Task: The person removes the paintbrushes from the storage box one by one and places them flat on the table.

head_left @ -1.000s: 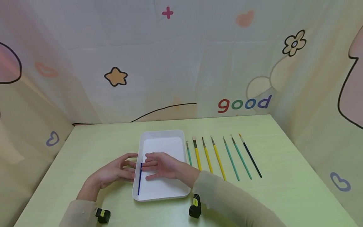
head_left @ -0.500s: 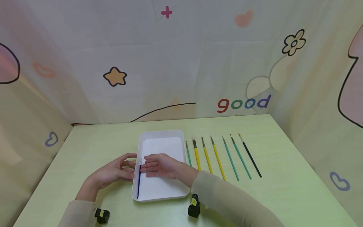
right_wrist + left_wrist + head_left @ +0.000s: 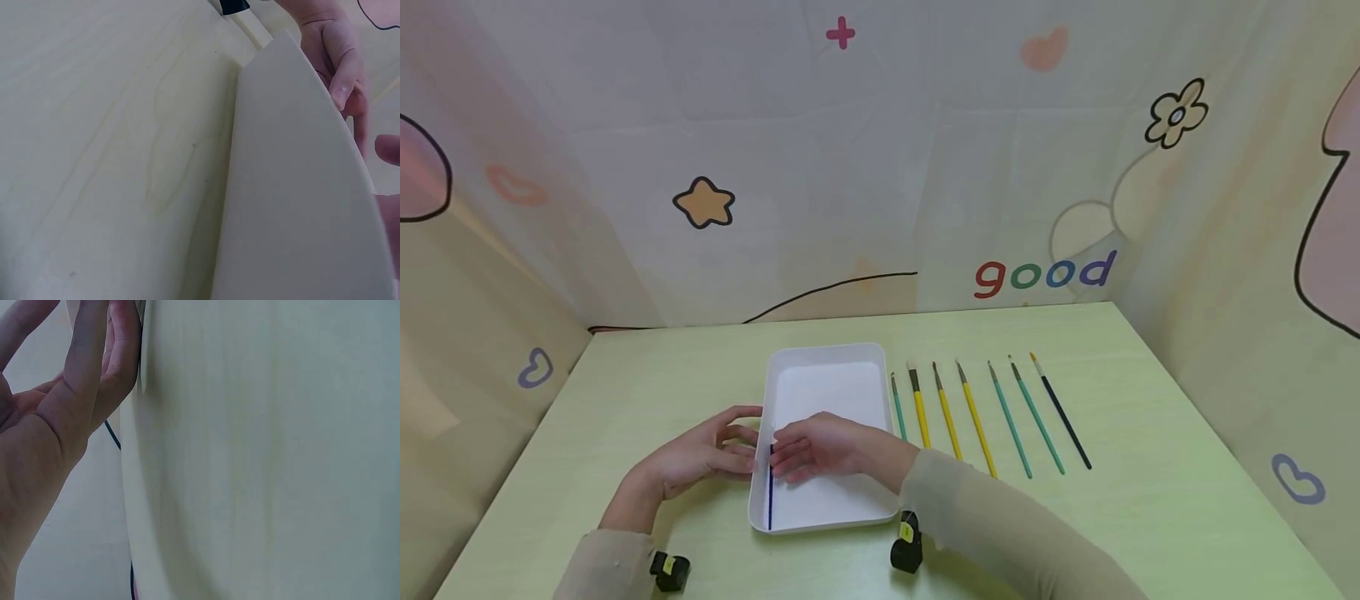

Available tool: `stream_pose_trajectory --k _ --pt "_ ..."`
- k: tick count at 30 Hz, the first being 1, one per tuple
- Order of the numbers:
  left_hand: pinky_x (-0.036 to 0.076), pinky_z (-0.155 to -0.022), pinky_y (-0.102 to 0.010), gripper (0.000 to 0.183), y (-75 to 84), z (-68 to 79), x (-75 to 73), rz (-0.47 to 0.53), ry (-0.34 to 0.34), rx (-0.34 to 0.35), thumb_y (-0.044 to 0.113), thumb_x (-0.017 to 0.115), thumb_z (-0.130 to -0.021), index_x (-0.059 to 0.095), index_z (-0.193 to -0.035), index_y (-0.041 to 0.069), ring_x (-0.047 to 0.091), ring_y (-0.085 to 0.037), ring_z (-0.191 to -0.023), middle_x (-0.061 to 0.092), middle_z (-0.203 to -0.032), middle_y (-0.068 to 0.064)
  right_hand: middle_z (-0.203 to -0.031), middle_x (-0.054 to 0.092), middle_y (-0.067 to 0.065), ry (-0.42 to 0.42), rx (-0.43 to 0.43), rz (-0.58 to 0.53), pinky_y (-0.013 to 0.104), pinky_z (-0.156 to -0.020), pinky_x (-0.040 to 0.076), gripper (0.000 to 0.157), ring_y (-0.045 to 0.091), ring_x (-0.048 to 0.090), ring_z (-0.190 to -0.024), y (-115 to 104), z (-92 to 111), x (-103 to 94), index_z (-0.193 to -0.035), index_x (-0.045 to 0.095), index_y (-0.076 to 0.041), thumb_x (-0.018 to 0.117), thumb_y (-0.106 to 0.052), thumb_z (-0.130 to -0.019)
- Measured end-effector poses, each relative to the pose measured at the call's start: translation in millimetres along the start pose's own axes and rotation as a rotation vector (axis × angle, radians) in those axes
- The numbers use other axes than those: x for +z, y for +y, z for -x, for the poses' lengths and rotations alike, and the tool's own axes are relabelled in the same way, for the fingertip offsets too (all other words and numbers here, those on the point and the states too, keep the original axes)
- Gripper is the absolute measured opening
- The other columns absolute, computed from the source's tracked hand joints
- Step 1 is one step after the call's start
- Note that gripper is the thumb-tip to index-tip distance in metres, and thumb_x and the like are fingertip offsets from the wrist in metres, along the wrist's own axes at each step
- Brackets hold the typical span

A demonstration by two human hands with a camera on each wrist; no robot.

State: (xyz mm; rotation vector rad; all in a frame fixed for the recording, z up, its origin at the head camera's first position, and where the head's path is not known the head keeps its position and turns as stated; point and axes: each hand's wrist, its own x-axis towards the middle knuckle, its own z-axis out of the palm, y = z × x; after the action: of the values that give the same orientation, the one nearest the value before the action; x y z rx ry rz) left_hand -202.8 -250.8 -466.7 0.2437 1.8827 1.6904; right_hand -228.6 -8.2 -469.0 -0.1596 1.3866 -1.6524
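Note:
A white rectangular tray (image 3: 835,504) lies on the table, with a thin dark blue paintbrush (image 3: 771,502) along its left inner wall. My right hand (image 3: 835,446) reaches over the tray from the right, its slightly bent fingertips at the upper part of that brush, which they partly hide. Outside the tray, my left hand (image 3: 700,457) rests with loosely curved fingers against the left wall. The left wrist view has the left hand (image 3: 69,394) close to the tray's edge. In the right wrist view the tray's outer wall (image 3: 287,169) fills the middle, with right-hand fingers (image 3: 389,150) at the right edge.
Right of the tray lies a row of several paintbrushes: a short-looking green one (image 3: 898,408), yellow ones such as the wide-tipped brush (image 3: 921,408), more green ones (image 3: 1012,425), and a black one (image 3: 1066,421) at the far right. A printed curtain (image 3: 850,167) surrounds the table (image 3: 1150,500).
The blue brush has slid slightly toward the tray's near end and lies closer to parallel with the wall. My right fingers have bent and drawn together; the left hand stays put.

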Motion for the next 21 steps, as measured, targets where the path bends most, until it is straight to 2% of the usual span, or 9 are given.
stream_pose_trajectory --k 4,8,11,13,21 --pt "0.057 -0.094 -0.044 0.085 0.5 0.1 0.0 -0.012 0.003 -0.010 0.002 0.076 -0.091 0.024 -0.159 0.004 0.064 -0.032 -0.110 0.047 -0.136 -0.028 -0.093 0.071 0.014 -0.058 0.062 0.061 0.035 -0.077 0.061 0.035 0.021 0.070 -0.083 3.8 0.5 1.0 -0.116 0.063 0.013 0.050 -0.018 -0.106" --pt "0.057 -0.095 -0.044 0.086 1.1 0.0 0.2 -0.021 0.005 -0.011 0.004 0.076 -0.092 0.023 -0.159 0.004 0.063 -0.031 -0.110 0.046 -0.136 -0.028 -0.087 0.073 0.015 -0.045 0.033 0.205 0.033 -0.069 0.062 0.029 0.020 0.072 -0.076 8.2 0.7 8.8 -0.104 0.069 0.010 0.054 -0.016 -0.105" --pt "0.057 -0.095 -0.044 0.086 1.5 0.5 0.3 -0.022 0.009 -0.012 0.004 0.076 -0.092 0.023 -0.159 0.004 0.063 -0.031 -0.110 0.046 -0.136 -0.028 -0.083 0.074 0.015 0.027 -0.021 0.328 0.033 -0.065 0.062 0.026 0.021 0.074 -0.074 10.6 0.9 16.5 -0.095 0.072 0.007 0.058 -0.014 -0.104" --pt "0.057 -0.095 -0.044 0.086 1.7 1.1 0.5 -0.019 0.012 -0.014 0.003 0.076 -0.092 0.023 -0.159 0.004 0.063 -0.031 -0.110 0.046 -0.137 -0.028 -0.081 0.074 0.016 0.077 -0.050 0.369 0.032 -0.064 0.062 0.025 0.023 0.075 -0.074 12.3 0.1 20.6 -0.093 0.072 0.007 0.059 -0.011 -0.104" --pt "0.057 -0.094 -0.045 0.085 2.9 2.6 1.7 0.000 -0.007 0.005 0.001 0.074 -0.092 0.022 -0.159 0.001 0.065 -0.032 -0.109 0.045 -0.137 -0.031 -0.075 0.074 0.015 0.281 -0.179 0.366 0.031 -0.063 0.062 0.009 0.024 0.075 -0.070 15.8 -12.1 26.9 -0.094 0.070 0.006 0.068 -0.002 -0.097"
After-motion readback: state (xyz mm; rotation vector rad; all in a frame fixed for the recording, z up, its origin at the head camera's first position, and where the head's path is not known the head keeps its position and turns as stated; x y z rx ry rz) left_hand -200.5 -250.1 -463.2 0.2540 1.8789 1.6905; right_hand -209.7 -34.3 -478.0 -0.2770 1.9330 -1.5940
